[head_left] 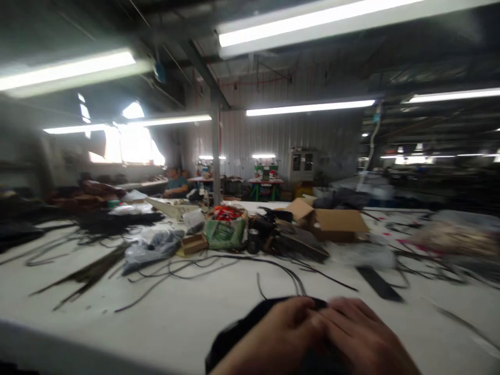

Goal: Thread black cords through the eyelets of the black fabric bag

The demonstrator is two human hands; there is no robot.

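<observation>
Close together at the bottom of the view, my left hand and my right hand grip a black piece of cloth-like material. The fingers of both hands are bent and closed on its upper edge, and the fingertips nearly meet. Most of the black piece is hidden behind my hands and wrists, and motion blurs it, so its exact kind does not show. Just beyond my hands, thin black strips lie curved on the white table.
Across the table stand a green bag with red items, a small brown box and an open cardboard box. A plastic bag lies left, a dark flat piece right. A person sits far back.
</observation>
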